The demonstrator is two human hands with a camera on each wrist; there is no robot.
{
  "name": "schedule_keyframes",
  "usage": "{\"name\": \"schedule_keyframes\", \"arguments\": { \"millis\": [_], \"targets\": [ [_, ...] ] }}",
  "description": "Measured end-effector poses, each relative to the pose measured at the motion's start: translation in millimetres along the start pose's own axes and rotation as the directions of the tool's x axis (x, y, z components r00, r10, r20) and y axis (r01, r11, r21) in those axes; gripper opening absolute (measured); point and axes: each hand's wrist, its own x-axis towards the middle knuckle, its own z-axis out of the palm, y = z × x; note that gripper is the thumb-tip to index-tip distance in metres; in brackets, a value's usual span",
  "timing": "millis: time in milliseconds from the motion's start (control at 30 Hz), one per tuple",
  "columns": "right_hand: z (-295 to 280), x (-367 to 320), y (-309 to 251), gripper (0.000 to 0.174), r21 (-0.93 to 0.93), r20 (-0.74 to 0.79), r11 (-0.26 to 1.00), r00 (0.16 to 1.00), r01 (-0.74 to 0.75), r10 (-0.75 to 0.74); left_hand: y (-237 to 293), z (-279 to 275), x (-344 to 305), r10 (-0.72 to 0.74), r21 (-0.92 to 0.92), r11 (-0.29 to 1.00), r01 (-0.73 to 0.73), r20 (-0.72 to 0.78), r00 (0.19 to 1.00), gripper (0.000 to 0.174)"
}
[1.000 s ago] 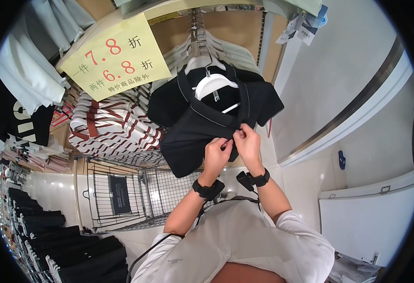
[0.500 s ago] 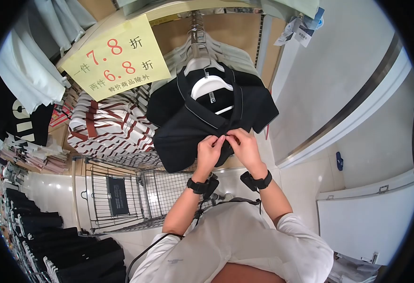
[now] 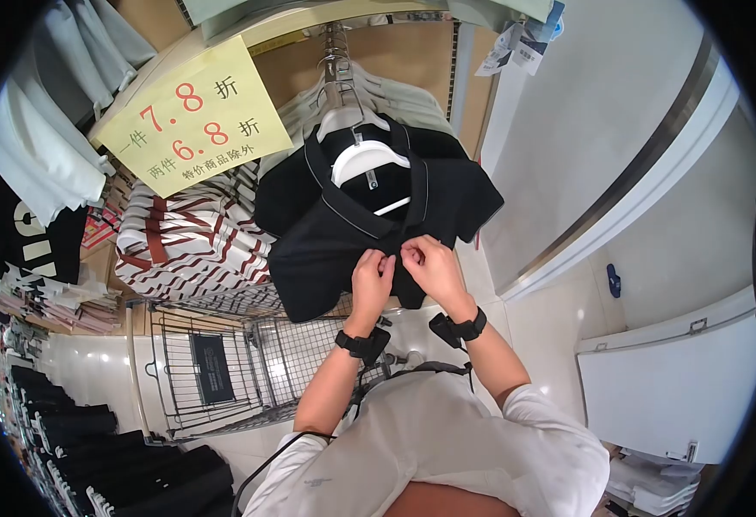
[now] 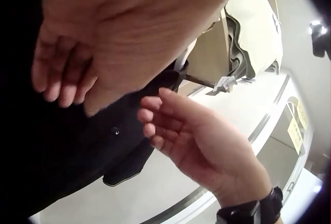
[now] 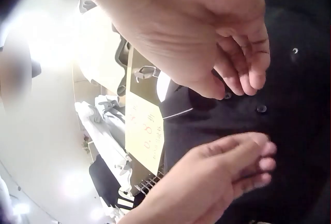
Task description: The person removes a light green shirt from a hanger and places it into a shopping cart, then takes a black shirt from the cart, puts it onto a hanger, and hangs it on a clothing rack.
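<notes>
A black polo shirt (image 3: pixel 317 263) with thin light piping on its collar hangs from a white hanger (image 3: pixel 369 158), in front of another black shirt (image 3: pixel 472 194). Over the left side of its front is my left hand (image 3: pixel 371 289), fingers loosely bent and holding nothing. My right hand (image 3: pixel 436 274) is beside it, a small gap between the two, its fingers also loosely curled around nothing. In the right wrist view, a dark button (image 5: pixel 261 108) shows on the placket between both hands, and another button (image 5: pixel 227 96) sits right at the right fingertips.
Striped shirts (image 3: pixel 197 237) hang to the left, below a yellow price sign (image 3: pixel 197 116). A wire shopping cart (image 3: pixel 296 358) stands at front left. White panels (image 3: pixel 567 172) border the right side. Dark garments (image 3: pixel 145 470) hang at lower left.
Earlier my fingertips met and pinched the shirt's front below the collar; now both hands have let go and moved slightly apart. The shirt and surroundings have shifted left in the head view.
</notes>
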Motion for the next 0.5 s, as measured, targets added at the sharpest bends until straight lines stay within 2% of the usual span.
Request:
{"name": "schedule_keyframes", "arguments": {
  "millis": [33, 100, 133, 167, 200, 233, 267, 300, 367, 400, 467, 500],
  "targets": [
    [2, -3, 6, 0.013, -0.018, -0.007, 1.0, 1.0, -0.002, 0.001, -10, 2, -5, -0.001, -0.001, 1.0, 0.001, -0.004, 1.0, 0.016],
    [1, -13, 17, 0.012, -0.068, 0.048, 0.998, 0.999, -0.019, 0.022, -37, 2, -21, -0.127, 0.121, 0.988, 0.097, 0.28, 0.951, 0.02],
    [0, -19, 24, 0.013, -0.119, 0.099, 0.992, 0.994, -0.036, 0.048, -48, 1, -30, -0.132, 0.119, 0.988, 0.102, 0.278, 0.951, 0.02],
    [0, -27, 32, 0.015, -0.137, 0.177, 0.986, 0.977, -0.092, 0.116, -57, -1, -40, -0.173, 0.098, 0.984, 0.148, 0.336, 0.926, 0.022],
    [2, -40, 43, 0.015, -0.139, 0.182, 0.986, 0.976, -0.094, 0.118, -65, -6, -47, -0.208, 0.079, 0.978, 0.193, 0.396, 0.894, 0.024],
    [8, -55, 59, 0.02, -0.229, 0.32, 0.97, 0.934, -0.083, 0.155, -75, -16, -54, -0.219, 0.072, 0.975, 0.208, 0.393, 0.893, 0.024],
    [12, -72, 71, 0.025, -0.309, 0.449, 0.949, 0.871, -0.057, 0.199, -85, -30, -63, -0.308, 0.089, 0.95, 0.298, 0.408, 0.859, 0.025],
    [15, -83, 78, 0.025, -0.309, 0.467, 0.95, 0.862, -0.049, 0.197, -94, -45, -71, -0.396, 0.106, 0.915, 0.388, 0.415, 0.819, 0.026],
    [25, -105, 88, 0.035, -0.388, 0.694, 0.922, 0.654, -0.014, 0.302, -112, -73, -89, -0.431, 0.102, 0.9, 0.424, 0.353, 0.83, 0.026],
    [30, -120, 96, 0.035, -0.387, 0.708, 0.922, 0.639, -0.007, 0.301, -120, -88, -100, -0.445, 0.1, 0.894, 0.437, 0.31, 0.84, 0.027],
    [41, -143, 106, 0.038, -0.422, 0.796, 0.906, 0.493, 0.037, 0.351, -144, -116, -132, -0.482, 0.131, 0.876, 0.464, 0.294, 0.825, 0.029],
    [44, -147, 99, 0.038, -0.422, 0.803, 0.905, 0.482, 0.046, 0.35, -156, -130, -150, -0.504, 0.167, 0.864, 0.476, 0.289, 0.814, 0.031]
  ]
}}
